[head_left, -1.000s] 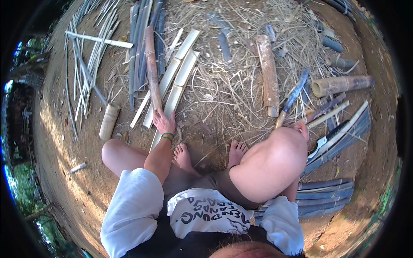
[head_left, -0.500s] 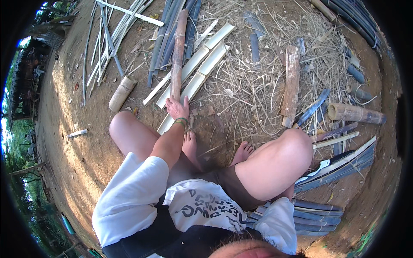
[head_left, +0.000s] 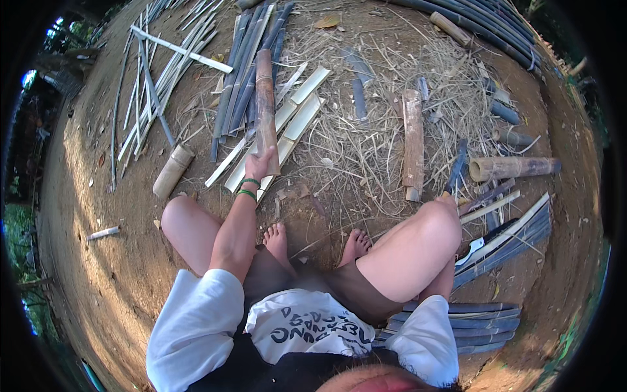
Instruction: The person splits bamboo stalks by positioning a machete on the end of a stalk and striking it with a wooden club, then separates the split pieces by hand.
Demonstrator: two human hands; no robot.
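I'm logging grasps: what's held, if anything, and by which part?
Left hand holds the brown bamboo piece by its near end; right hand hidden, cannot tell.

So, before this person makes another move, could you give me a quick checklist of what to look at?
1. Left hand on the brown bamboo piece: ok, it grips the near end.
2. Right hand in sight: not ok, it is hidden around the right knee.
3. Bare feet apart from the brown bamboo piece: ok.
4. Long knife pointing away from the right knee: ok, its blade extends forward.
5. Brown bamboo piece lifted off the pale split strips: cannot tell.
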